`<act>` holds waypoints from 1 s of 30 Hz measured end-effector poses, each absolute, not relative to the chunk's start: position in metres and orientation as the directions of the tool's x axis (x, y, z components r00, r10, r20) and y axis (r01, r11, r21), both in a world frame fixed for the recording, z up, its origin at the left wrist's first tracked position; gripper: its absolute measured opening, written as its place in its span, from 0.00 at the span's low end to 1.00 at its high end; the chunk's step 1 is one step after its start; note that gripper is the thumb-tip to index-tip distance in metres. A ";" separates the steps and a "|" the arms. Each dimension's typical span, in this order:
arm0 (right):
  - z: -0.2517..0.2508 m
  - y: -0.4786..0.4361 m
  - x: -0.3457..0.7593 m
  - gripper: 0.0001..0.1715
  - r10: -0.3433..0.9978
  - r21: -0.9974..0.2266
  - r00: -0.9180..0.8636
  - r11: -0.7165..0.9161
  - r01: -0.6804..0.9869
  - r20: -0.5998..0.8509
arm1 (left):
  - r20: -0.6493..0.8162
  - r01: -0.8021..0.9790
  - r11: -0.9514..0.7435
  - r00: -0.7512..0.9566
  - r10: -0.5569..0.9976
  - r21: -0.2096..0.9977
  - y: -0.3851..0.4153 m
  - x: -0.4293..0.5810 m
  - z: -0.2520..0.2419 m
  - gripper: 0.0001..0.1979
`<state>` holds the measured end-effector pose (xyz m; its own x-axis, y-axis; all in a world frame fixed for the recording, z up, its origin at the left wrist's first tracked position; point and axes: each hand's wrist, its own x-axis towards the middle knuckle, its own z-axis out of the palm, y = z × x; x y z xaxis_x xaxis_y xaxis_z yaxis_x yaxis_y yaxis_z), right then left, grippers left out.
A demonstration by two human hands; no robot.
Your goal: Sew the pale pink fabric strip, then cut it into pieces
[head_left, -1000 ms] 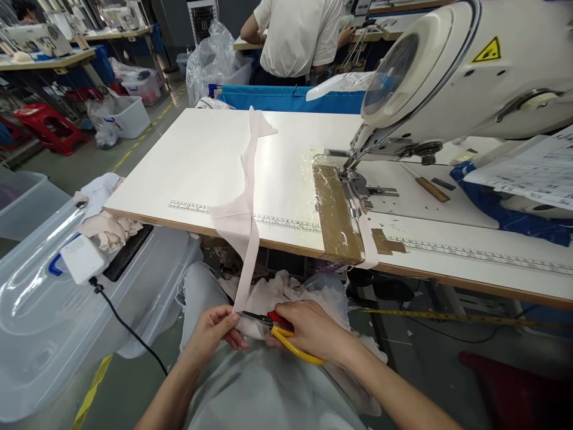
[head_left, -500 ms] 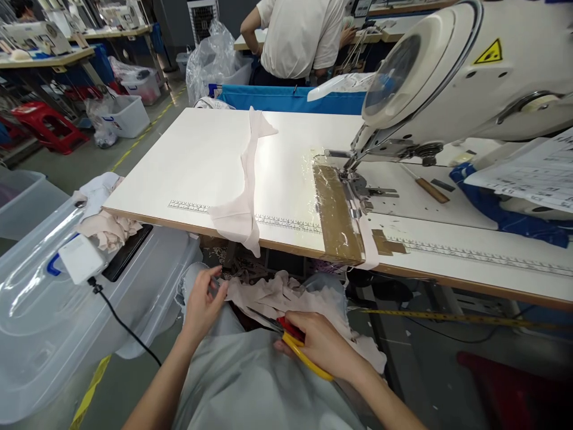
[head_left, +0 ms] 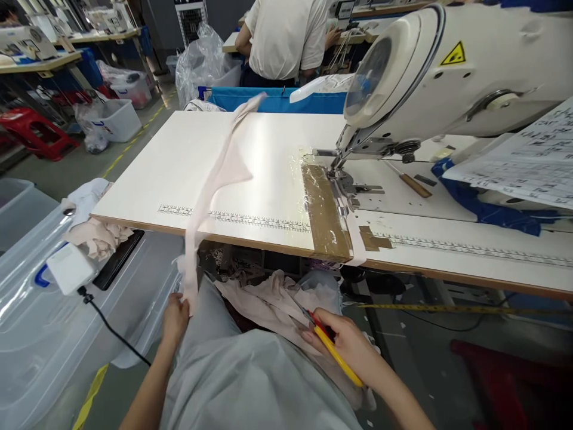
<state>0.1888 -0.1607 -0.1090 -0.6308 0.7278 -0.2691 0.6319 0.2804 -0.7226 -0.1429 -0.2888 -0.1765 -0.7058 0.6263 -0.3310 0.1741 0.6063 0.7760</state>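
My left hand [head_left: 175, 319] is closed on the lower end of a pale pink fabric strip [head_left: 213, 179]. From there the strip runs up over the table's front edge and across the white tabletop [head_left: 156, 161], its far end lifted near the back edge. My right hand [head_left: 342, 340] grips scissors [head_left: 333, 349] with yellow and red handles, blades pointing up and left. Beneath the blades, more pale pink fabric [head_left: 268, 301] lies bunched over my lap. Grey cloth covers my legs.
A sewing machine [head_left: 403, 77] stands at the right, with brown tape [head_left: 329, 209] beside its needle area. At left, a clear plastic bin [head_left: 27, 322] bears a white adapter [head_left: 71, 267], a phone [head_left: 119, 260] and crumpled fabric [head_left: 98, 237]. A person [head_left: 286, 39] sits beyond the table.
My left hand has moved down and left and taken hold of the strip, which is pulled toward me. The scissors in my right hand have shifted right.
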 end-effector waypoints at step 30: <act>-0.092 -0.140 0.143 0.33 0.315 -0.805 -0.846 0.292 0.517 -0.429 | -0.556 -0.312 0.522 -0.025 0.831 0.794 -0.248 -0.068 -0.088 0.24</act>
<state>0.1427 -0.1400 -0.0920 -0.8464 0.3154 -0.4290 0.5167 0.2921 -0.8048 -0.0676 -0.2483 -0.0881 -0.0249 0.8309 -0.5559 -0.3117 0.5219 0.7940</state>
